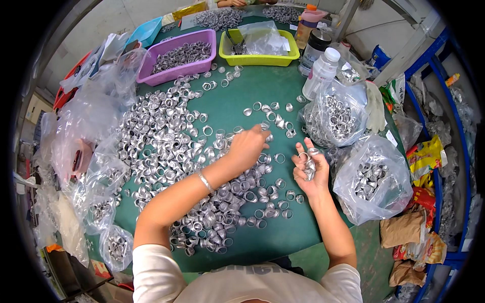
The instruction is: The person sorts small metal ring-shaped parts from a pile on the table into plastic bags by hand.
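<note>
Silver-coloured metal rings [161, 136] lie in a wide, dense heap over the left and middle of the green table [237, 96]. My left hand [247, 147] is above the heap's right edge, its fingers bent together with a ring [265, 125] at the fingertips. Part of that grip is hidden behind the hand. Palm up, my right hand [314, 174] holds several rings [309, 166] in its curled fingers. Between and beyond my hands lie a few loose rings [279, 120], apart from the heap.
At the back stand a purple basket [216, 50] of rings and a yellow-green basket [257, 61] holding plastic bags. Bottles [320, 73] and ring-filled clear bags [374, 182] line the right side. Plastic bags [86, 131] crowd the left. Another person's hands [232, 3] show at the far edge.
</note>
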`<state>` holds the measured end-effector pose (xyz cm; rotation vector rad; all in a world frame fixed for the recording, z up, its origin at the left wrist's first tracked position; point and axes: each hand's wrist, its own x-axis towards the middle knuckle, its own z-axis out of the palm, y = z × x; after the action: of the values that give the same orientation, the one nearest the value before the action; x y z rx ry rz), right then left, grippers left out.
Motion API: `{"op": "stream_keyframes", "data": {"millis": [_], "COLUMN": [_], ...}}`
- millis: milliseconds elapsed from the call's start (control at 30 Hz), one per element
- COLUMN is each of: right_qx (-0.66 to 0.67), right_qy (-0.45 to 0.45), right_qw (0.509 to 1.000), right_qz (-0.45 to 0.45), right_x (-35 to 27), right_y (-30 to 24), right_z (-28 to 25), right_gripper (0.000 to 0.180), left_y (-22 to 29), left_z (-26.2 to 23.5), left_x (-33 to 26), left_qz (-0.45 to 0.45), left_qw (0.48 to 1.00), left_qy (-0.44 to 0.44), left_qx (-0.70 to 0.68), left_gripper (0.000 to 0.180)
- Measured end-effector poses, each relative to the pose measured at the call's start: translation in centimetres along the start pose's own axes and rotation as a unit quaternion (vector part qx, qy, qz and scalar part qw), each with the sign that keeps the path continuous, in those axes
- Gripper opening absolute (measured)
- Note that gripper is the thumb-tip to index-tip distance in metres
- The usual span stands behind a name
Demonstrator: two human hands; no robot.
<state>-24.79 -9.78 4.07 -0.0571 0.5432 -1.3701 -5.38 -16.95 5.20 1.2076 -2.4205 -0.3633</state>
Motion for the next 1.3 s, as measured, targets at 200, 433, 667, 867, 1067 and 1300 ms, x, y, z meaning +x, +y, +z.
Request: {"op": "stream_keyframes", "data": {"millis": [200, 433, 667, 867, 1067, 1300], "right_qx": [-0.065, -0.668, -0.188, -0.407, -0.907, -0.943], "right_qy": [-0.061, 0.066, 0.015, 0.049, 0.177, 0.127], "right_qw": [0.996, 0.669, 0.981, 0.911, 0.212, 0.215], "right_qz": [-0.014, -0.320, 0.039, -0.035, -0.318, -0.221], "right_x": [0.6, 3.9, 2.6, 4.7, 7.9, 7.1], "right_y": [-1.2, 0.8, -0.4, 0.4, 2.3, 1.8], "right_z": [2.1, 0.7, 3.6, 0.9, 2.7, 3.9], "right_gripper": [0.028, 0.016, 0.011, 0.024, 0.024, 0.013], "left_y": [-1.2, -4.2, -4.1, -4.2, -3.7, -5.1], "left_z": [1.2, 1.8, -2.7, -3.3, -2.6, -0.4], "left_x": [1.9, 2.2, -0.7, -1.8, -0.6, 2.0], "left_qz": [0.069, 0.129, -0.243, -0.245, -0.261, -0.197], "left_qw": [0.986, 0.989, 0.604, 0.518, 0.618, 0.935], "left_qy": [-0.084, 0.058, -0.134, -0.123, -0.070, -0.004], "left_qx": [0.125, -0.050, -0.747, -0.810, -0.738, -0.293], "left_gripper": [0.033, 0.026, 0.031, 0.034, 0.025, 0.016]}}
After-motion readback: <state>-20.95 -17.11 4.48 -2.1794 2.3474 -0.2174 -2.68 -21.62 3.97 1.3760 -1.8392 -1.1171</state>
